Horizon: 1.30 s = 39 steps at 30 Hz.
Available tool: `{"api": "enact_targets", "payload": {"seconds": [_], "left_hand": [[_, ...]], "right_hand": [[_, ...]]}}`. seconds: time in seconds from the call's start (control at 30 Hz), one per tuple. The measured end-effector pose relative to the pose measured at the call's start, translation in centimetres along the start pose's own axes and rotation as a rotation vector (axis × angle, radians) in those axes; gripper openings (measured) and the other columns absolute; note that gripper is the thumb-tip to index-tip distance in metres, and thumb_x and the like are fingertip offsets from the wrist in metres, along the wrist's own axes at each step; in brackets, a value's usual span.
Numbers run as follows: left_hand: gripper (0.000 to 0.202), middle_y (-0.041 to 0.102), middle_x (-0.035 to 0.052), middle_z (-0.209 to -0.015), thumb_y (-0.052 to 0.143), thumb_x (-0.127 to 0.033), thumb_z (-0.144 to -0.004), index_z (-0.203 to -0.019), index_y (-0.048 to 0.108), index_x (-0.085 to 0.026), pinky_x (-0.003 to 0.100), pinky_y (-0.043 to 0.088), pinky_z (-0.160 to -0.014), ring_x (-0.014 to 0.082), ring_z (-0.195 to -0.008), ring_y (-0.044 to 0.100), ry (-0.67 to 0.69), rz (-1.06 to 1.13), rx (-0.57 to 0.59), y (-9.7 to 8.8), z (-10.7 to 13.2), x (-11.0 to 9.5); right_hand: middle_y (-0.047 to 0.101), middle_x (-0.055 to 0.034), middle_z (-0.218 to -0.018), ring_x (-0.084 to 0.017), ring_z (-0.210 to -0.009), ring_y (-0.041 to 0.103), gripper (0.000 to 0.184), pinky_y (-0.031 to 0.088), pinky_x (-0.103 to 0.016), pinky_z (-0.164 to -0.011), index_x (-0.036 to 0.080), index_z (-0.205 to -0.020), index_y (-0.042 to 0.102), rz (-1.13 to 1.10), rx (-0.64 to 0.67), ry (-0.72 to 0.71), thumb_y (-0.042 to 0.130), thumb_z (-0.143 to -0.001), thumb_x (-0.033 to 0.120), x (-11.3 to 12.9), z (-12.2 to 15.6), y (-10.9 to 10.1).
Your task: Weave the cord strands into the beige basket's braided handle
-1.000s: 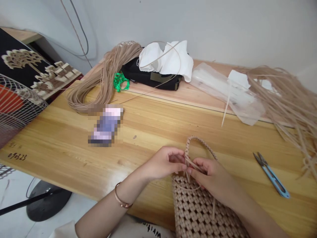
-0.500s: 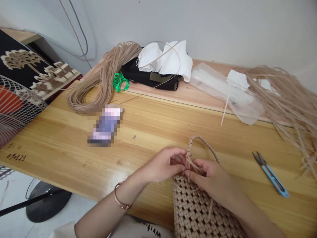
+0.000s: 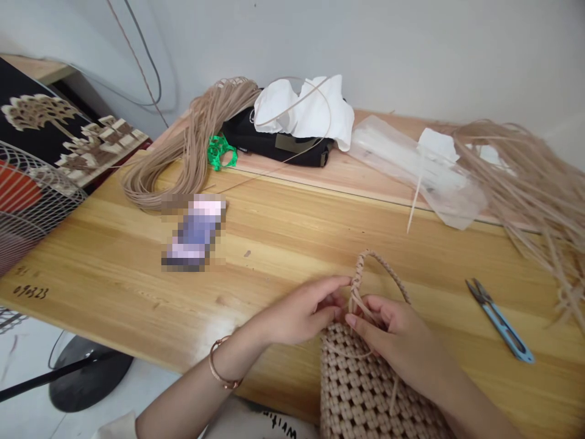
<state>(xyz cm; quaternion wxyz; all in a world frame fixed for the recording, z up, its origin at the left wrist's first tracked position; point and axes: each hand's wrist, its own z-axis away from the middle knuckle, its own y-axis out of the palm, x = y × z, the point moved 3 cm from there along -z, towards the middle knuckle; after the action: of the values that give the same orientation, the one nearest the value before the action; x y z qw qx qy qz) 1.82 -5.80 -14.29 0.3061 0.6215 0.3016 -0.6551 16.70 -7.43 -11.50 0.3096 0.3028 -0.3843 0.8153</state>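
Head view: my left hand and right hand meet at the foot of a braided handle, which arches up from the rim of a woven rattan bag. The bag stands upright in front of the near edge of the wooden desk, and its lower part runs out of view. My right fingers are pinched around loose flat strips where the handle meets the rim. My left fingers are curled, with their tips at the handle's foot, but I cannot tell whether they are gripping it. A metal bangle sits on my left wrist.

To the right of my right hand, blue-handled thread snips lie on the desk. Farther back, a coil of rattan strips lies at the left, just beside a green tangle. A black bag lies behind it with a white tissue on top. A clear plastic sleeve and a spread bundle of strips lie to the right. A pixelated object sits on the desk between the coil and my hands.
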Motion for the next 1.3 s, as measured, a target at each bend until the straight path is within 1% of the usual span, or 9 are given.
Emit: {"api": "enact_targets", "payload": {"seconds": [0.07, 0.13, 0.23, 0.43, 0.57, 0.7, 0.97, 1.1, 1.3], "left_hand": [[0.039, 0.057, 0.0048, -0.09, 0.045, -0.008, -0.082, -0.12, 0.049, -0.017, 0.03, 0.045, -0.076, 0.0151, -0.082, 0.052, -0.001, -0.001, -0.022, 0.0, -0.1, 0.0], [0.027, 0.058, 0.0052, -0.091, 0.046, -0.009, -0.082, -0.105, 0.057, -0.015, 0.029, 0.045, -0.075, 0.0153, -0.083, 0.053, -0.022, -0.012, -0.024, 0.0, -0.2, 0.0], [0.016, 0.059, 0.0048, -0.087, 0.046, -0.011, -0.083, -0.091, 0.06, -0.014, 0.027, 0.044, -0.074, 0.0152, -0.083, 0.053, -0.072, -0.017, 0.001, 0.2, -0.4, -0.1], [0.013, 0.06, 0.0027, -0.08, 0.048, -0.012, -0.082, -0.089, 0.06, -0.013, 0.025, 0.042, -0.068, 0.0123, -0.073, 0.054, -0.207, 0.206, 0.071, 0.7, -0.1, -0.2], [0.015, 0.06, 0.0009, -0.075, 0.053, -0.005, -0.074, -0.085, 0.061, -0.013, 0.024, 0.041, -0.067, 0.0105, -0.069, 0.053, -0.299, 0.359, 0.033, 1.1, 0.4, -0.4], [0.017, 0.061, 0.0026, -0.08, 0.059, -0.007, -0.07, -0.085, 0.063, -0.013, 0.026, 0.042, -0.07, 0.0119, -0.072, 0.055, -0.331, 0.369, 0.017, 1.4, 1.0, -0.7], [0.02, 0.064, 0.0048, -0.089, 0.056, -0.007, -0.075, -0.091, 0.065, -0.014, 0.028, 0.044, -0.078, 0.0149, -0.084, 0.057, -0.212, 0.268, -0.063, 1.6, 1.9, -2.8], [0.022, 0.063, 0.0029, -0.09, 0.057, -0.006, -0.075, -0.093, 0.065, -0.017, 0.027, 0.044, -0.08, 0.0145, -0.085, 0.055, -0.118, 0.123, -0.114, 1.3, 2.0, -5.0], [0.038, 0.059, 0.0025, -0.089, 0.046, 0.005, -0.071, -0.094, 0.066, -0.017, 0.026, 0.043, -0.079, 0.0152, -0.086, 0.054, 0.09, -0.142, -0.123, 1.5, 1.2, -8.7]], "right_hand": [[0.043, 0.0031, -0.059, -0.012, -0.053, 0.042, 0.02, 0.033, -0.024, -0.048, 0.019, -0.068, 0.049, -0.015, 0.006, 0.015, 0.047, -0.08, 0.035, 0.0, -0.1, 0.0], [0.041, 0.0038, -0.058, -0.011, -0.051, 0.04, 0.019, 0.033, -0.023, -0.045, 0.018, -0.07, 0.051, -0.039, 0.01, 0.033, 0.047, -0.08, 0.034, -0.1, -0.1, 0.1], [0.043, 0.0036, -0.058, -0.011, -0.051, 0.04, 0.018, 0.033, -0.023, -0.045, 0.017, -0.072, 0.054, -0.056, 0.005, 0.035, 0.048, -0.08, 0.032, -0.3, -0.1, 0.2], [0.045, 0.0032, -0.058, -0.012, -0.052, 0.043, 0.017, 0.034, -0.024, -0.047, 0.018, -0.072, 0.056, -0.018, -0.013, 0.034, 0.047, -0.08, 0.03, -0.2, 0.0, 0.2], [0.044, 0.0038, -0.056, -0.012, -0.051, 0.042, 0.018, 0.033, -0.024, -0.048, 0.018, -0.072, 0.057, -0.019, -0.031, 0.022, 0.046, -0.081, 0.029, 0.2, 0.3, 0.0], [0.049, 0.002, -0.06, -0.012, -0.052, 0.044, 0.018, 0.034, -0.023, -0.048, 0.018, -0.07, 0.054, -0.046, -0.027, 0.02, 0.046, -0.08, 0.031, 0.4, 0.6, -0.1], [0.042, 0.0042, -0.055, -0.011, -0.05, 0.04, 0.022, 0.031, -0.023, -0.045, 0.019, -0.071, 0.057, -0.109, -0.097, -0.044, 0.048, -0.082, 0.036, 1.4, 2.1, -0.8], [0.047, 0.0029, -0.057, -0.011, -0.05, 0.041, 0.023, 0.032, -0.022, -0.044, 0.02, -0.07, 0.057, -0.144, -0.153, -0.107, 0.05, -0.082, 0.038, 2.7, 3.4, -1.6], [0.055, 0.0006, -0.056, -0.014, -0.052, 0.049, 0.022, 0.036, -0.024, -0.047, 0.02, -0.067, 0.059, -0.029, -0.347, -0.222, 0.051, -0.079, 0.038, 4.6, 4.8, -2.8]]}}
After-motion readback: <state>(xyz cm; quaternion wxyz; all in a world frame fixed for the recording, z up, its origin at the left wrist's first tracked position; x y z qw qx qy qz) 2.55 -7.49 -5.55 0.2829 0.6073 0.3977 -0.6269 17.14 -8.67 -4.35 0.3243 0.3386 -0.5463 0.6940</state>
